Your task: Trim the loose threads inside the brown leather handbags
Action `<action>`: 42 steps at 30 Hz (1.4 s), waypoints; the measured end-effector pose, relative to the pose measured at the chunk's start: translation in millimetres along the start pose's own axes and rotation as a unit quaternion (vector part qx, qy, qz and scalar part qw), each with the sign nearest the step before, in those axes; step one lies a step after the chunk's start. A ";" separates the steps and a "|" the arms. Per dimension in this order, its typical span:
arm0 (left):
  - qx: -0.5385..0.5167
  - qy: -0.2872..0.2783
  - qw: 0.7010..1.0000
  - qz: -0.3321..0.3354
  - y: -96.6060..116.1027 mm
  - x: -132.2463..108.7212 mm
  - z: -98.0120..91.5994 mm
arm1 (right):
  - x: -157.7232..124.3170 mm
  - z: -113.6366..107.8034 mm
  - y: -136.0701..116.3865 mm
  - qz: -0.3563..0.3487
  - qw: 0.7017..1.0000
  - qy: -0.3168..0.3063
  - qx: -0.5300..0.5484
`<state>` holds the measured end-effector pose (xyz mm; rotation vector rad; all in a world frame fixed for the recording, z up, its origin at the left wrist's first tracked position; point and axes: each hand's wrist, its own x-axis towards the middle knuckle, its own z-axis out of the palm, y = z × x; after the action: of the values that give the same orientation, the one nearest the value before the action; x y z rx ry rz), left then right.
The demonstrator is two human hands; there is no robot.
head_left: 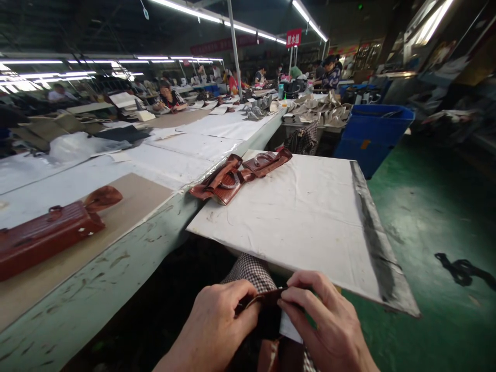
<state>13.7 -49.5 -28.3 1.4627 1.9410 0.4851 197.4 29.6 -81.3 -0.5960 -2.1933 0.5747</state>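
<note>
Floor: green, seen right of the white board.
Strip: brown, held just before the board's near edge.
Left hand: strip's left part pinched between thumb and fingers.
Right hand: strip's right end pinched by the fingertips; a white slip shows beneath.
Handling: edges are probably best kept even and taut, the pinch shifted little by little.
Bags: brown, laid along the board's left edge.
Bin: blue, beyond the board's far right corner.
Sign: red, far beyond the board; 胶水组 can be read.
</note>
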 end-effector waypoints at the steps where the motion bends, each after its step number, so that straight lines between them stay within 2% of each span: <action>1: -0.001 0.000 1.000 0.001 0.5 0.0 0.4 | 1.9 0.7 -1.0 -0.008 1.000 0.004 0.000; 14: 0.013 0.015 0.999 0.027 3.9 -1.9 5.1 | 7.7 2.6 -2.6 -0.075 0.996 0.043 0.005; 20: 0.051 0.018 0.997 0.049 5.9 -3.3 13.5 | 8.6 0.9 -5.0 -0.053 0.998 0.039 -0.004; 25: 0.082 0.024 0.994 0.067 5.7 -2.7 18.4 | 11.0 1.7 -8.3 -0.011 0.999 0.039 0.034; 42: 0.045 0.019 0.999 0.011 11.2 0.9 13.2 | 12.2 11.9 -5.3 -0.046 0.994 0.073 0.072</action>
<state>30.6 -46.4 -30.9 1.5433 2.0019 0.4428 179.8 30.1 -78.5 -0.4440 -2.0117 0.6144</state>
